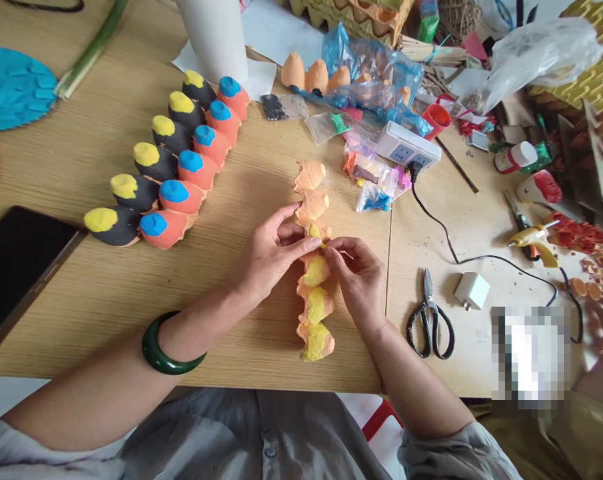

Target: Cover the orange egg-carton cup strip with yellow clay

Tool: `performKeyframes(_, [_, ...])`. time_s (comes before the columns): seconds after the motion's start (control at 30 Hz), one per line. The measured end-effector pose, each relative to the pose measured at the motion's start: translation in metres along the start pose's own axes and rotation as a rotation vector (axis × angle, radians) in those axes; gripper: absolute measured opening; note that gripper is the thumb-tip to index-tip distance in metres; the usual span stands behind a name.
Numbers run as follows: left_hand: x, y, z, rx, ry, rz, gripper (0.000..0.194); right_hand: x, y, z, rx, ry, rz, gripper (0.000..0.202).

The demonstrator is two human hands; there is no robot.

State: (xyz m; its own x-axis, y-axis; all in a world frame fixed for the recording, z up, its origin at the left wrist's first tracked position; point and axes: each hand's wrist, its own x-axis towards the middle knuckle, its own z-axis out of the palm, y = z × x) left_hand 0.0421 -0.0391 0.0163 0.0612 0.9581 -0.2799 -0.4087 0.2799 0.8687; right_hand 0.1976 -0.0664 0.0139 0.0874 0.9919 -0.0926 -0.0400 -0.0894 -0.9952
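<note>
A strip of orange egg-carton cups (pixel 311 176) lies lengthwise in front of me on the table. Yellow modelling clay (pixel 317 305) is spread over its nearer cups, while the two farthest cups show bare orange. My left hand (pixel 267 255) grips the strip from the left near its middle, thumb on top. From the right, my right hand (pixel 357 275) pinches a bit of yellow clay against the same cup, close to my left thumb. Fingers partly hide that cup. To the left stand joined rows of black cups topped yellow and red cups topped blue (pixel 190 167).
Scissors (pixel 428 320), a white charger plug (pixel 472 291) and a glue gun (pixel 538 243) lie at right. A power strip (pixel 408 145) trails a cable across the table. Clay packets (pixel 374 175) sit beyond my right hand. A phone (pixel 21 267) lies at left.
</note>
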Motion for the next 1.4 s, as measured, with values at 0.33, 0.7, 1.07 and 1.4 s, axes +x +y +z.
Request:
performKeyframes(0.33, [0.004,0.004,0.001,-0.137,-0.042,-0.113,0.057,0.003,-0.005,-0.003,0.044,-0.014,0.107,0.016])
performKeyframes(0.7, [0.004,0.002,-0.001,-0.122,-0.094,-0.147,0.045,0.005,-0.001,-0.001,0.076,-0.028,0.137,0.029])
performKeyframes(1.07, [0.008,0.008,-0.007,-0.204,-0.196,-0.319,0.038,0.001,0.003,-0.004,-0.071,0.001,-0.166,0.015])
performKeyframes(1.4, [0.003,0.015,-0.006,-0.271,-0.300,-0.404,0.038,0.005,0.008,-0.010,-0.109,-0.018,-0.317,0.015])
